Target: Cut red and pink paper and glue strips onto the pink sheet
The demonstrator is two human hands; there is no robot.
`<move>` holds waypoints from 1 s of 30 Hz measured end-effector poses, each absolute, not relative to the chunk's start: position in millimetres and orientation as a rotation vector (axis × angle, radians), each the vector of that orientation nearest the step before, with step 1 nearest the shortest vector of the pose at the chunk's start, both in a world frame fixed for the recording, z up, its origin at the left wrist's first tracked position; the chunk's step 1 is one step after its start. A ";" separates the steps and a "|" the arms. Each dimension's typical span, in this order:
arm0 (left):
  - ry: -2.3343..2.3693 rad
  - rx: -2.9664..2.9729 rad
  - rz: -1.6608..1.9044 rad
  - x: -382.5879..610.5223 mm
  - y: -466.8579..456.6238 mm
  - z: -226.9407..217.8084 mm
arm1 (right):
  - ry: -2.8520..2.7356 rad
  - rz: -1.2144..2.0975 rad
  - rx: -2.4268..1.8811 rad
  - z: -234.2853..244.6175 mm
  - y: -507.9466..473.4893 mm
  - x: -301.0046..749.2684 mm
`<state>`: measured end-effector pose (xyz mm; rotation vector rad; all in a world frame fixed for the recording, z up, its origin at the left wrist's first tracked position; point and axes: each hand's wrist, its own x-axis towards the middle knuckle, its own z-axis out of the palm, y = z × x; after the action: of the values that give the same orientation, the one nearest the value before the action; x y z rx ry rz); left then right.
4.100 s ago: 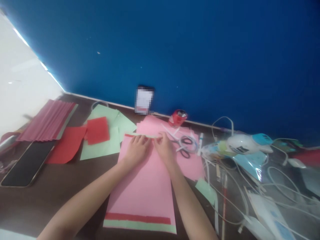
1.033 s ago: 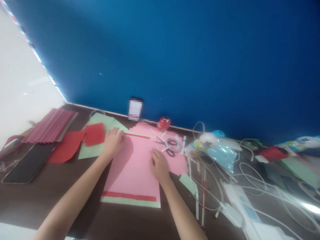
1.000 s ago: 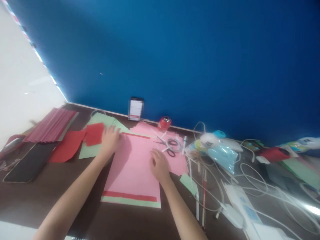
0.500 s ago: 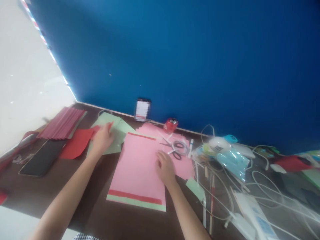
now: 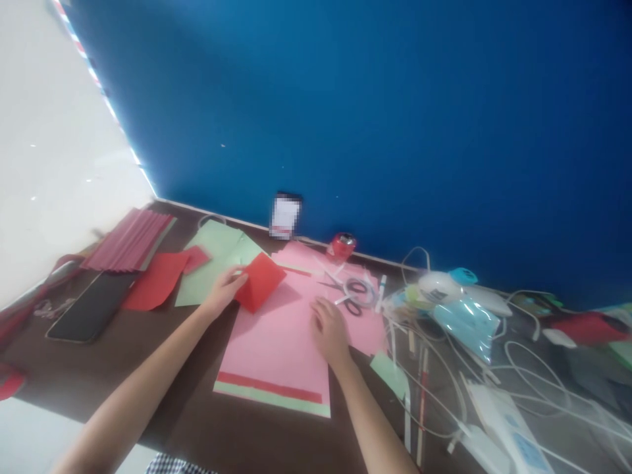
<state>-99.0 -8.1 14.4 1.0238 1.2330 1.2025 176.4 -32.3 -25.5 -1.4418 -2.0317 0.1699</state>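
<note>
My left hand (image 5: 225, 291) pinches the left edge of a small red paper piece (image 5: 261, 282), holding it over the upper left part of a pink sheet (image 5: 276, 336). This sheet has a red strip (image 5: 269, 387) and a green strip (image 5: 271, 399) along its near edge. On the sheet's right side rests my right hand (image 5: 328, 329), fingers loosely bent and holding nothing. Scissors (image 5: 354, 296) with dark handles lie just beyond it on more pink paper (image 5: 365, 336). Green paper (image 5: 197, 283) lies behind my left hand, with a red-pink piece (image 5: 197, 259) on it.
At the left are a dark phone (image 5: 91, 308), a red sheet (image 5: 153, 283) and a pleated pink paper stack (image 5: 129, 240). A red round object (image 5: 342, 247) sits by the blue wall (image 5: 345, 118). White cables (image 5: 523, 375) and a blue plastic packet (image 5: 467, 322) crowd the right.
My left hand has moved right from the green paper, bringing the small red paper piece over the pink sheet. My right hand stays on the sheet.
</note>
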 end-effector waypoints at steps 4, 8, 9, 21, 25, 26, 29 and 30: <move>1.464 1.031 1.359 -117.7 -2.4 4.6 | -2.036 0.201 -1.441 -26.1 -32.6 178.3; 1.533 1.048 1.430 -131.1 1.7 -3.9 | -2.049 0.227 -1.443 -26.7 -33.1 180.1; 1.540 1.072 1.433 -132.5 2.2 -4.9 | -2.050 0.231 -1.447 -26.7 -33.2 180.3; 1.417 1.108 1.233 -117.4 -5.4 -4.5 | -2.031 0.220 -1.427 -30.0 -33.6 180.4; 1.417 1.307 1.129 -111.7 -9.1 2.6 | -2.025 0.173 -1.417 -26.1 -35.4 178.2; 1.432 1.385 1.105 -109.6 -10.5 5.3 | -2.026 0.161 -1.406 -23.6 -36.5 176.9; 1.405 1.635 0.993 -101.3 -16.3 13.0 | -2.007 0.226 -1.339 -13.3 -42.5 169.7; 1.357 1.693 0.946 -97.9 -18.7 14.9 | -1.990 0.304 -1.314 -9.9 -45.1 166.2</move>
<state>-97.9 -18.7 14.9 1.6928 1.3571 0.9460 166.2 -45.1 -9.9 -1.3144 -1.9897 0.3043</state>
